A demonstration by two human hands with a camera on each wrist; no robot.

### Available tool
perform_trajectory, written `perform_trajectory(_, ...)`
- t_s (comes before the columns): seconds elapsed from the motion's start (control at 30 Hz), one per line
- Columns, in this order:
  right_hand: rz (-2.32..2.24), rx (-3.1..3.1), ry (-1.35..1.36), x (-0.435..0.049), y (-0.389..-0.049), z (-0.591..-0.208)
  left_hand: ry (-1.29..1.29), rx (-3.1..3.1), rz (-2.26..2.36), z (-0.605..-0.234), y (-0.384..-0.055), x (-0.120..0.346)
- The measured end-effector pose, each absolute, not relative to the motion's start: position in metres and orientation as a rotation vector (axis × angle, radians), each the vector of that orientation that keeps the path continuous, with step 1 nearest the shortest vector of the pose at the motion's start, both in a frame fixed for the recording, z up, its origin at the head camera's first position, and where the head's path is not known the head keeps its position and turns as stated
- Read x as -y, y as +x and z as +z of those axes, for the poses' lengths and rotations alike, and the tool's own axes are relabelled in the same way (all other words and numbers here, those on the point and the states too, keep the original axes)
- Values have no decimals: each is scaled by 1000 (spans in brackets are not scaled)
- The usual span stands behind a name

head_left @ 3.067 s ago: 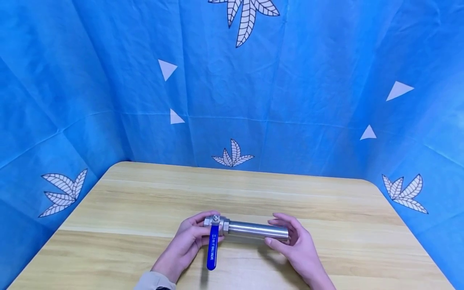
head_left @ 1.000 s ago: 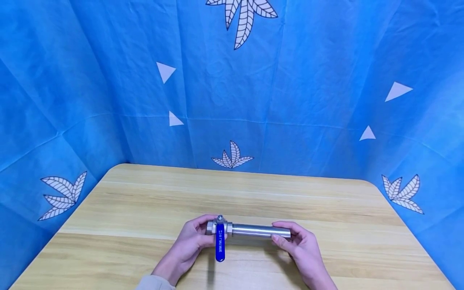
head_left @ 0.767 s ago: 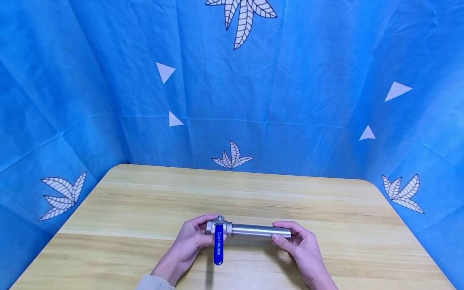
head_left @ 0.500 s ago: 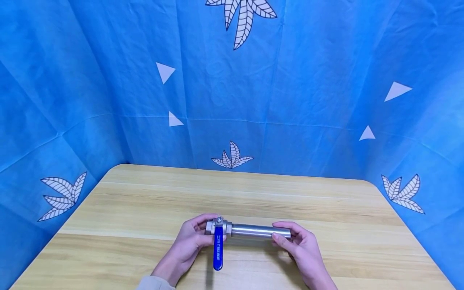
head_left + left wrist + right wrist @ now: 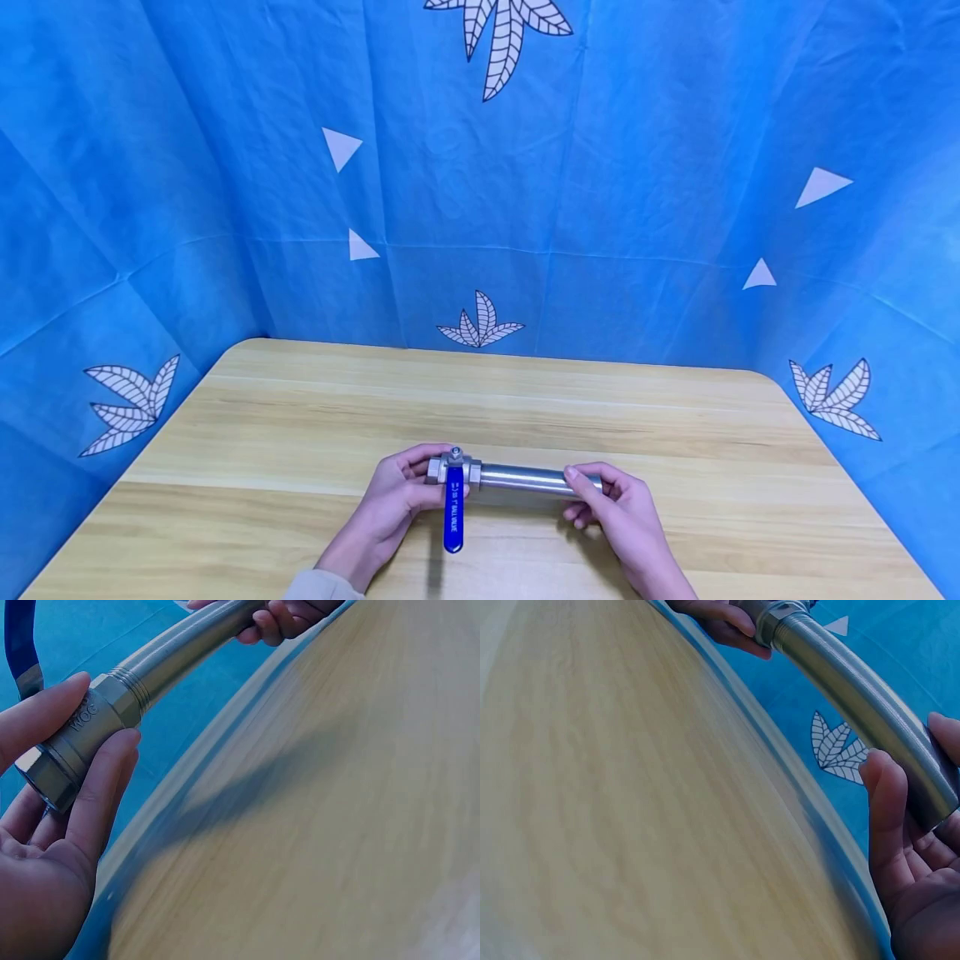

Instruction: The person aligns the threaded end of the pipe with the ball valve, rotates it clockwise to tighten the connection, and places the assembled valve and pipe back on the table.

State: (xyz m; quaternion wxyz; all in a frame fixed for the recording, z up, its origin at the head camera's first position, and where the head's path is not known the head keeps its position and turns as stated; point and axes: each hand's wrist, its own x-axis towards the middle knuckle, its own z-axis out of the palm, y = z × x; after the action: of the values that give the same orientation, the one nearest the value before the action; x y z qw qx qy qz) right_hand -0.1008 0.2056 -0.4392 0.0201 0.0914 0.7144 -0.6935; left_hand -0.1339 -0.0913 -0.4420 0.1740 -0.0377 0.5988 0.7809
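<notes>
In the head view, a steel ball valve (image 5: 472,472) with a blue lever handle (image 5: 454,512) lies in my left hand (image 5: 393,504), thumb and fingers gripping its body. The handle points toward me. A smooth steel pipe (image 5: 521,477) runs rightward out of the valve, and several threads show at the joint in the left wrist view. My right hand (image 5: 626,517) holds the pipe's far end, its thumb on top and its other fingers underneath. The right wrist view shows the pipe end (image 5: 930,780) between thumb and fingers. Valve and pipe are held up over the table.
A light wood-grain table (image 5: 300,417) with rounded back corners spreads beneath both hands. Blue cloth (image 5: 637,125) printed with white leaves and triangles hangs behind the table and at both sides.
My right thumb has rolled upward over the pipe while the other fingers came round below it. Earlier, the right hand closed from a loose hold onto the pipe end. The left hand keeps its grip.
</notes>
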Motion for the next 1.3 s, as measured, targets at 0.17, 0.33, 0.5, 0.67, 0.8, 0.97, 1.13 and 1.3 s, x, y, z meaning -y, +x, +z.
perform_trajectory(0.17,-2135,-2205,287,-205,-101,-439,-112,-1678,2225,-442,-134,91)
perform_trajectory(0.33,-2171,-2206,97,-209,-98,-439,-140,-1633,2249,-442,-134,92)
perform_trajectory(0.5,-2205,-2174,-137,-214,-97,-442,-150,-1569,2276,-443,-135,94)
perform_trajectory(0.67,-2254,-2182,-102,-213,-98,-443,-131,-1532,2284,-443,-135,94)
perform_trajectory(0.8,-2257,-2215,-39,-212,-99,-443,-120,-1526,2280,-444,-135,95)
perform_trajectory(0.97,-2235,-2237,4,-212,-99,-443,-125,-1528,2275,-444,-135,95)
perform_trajectory(1.13,-2240,-2203,47,-211,-99,-444,-120,-1548,2265,-444,-135,95)
perform_trajectory(1.3,-2225,-2197,83,-210,-100,-444,-100,-1569,2258,-442,-134,94)
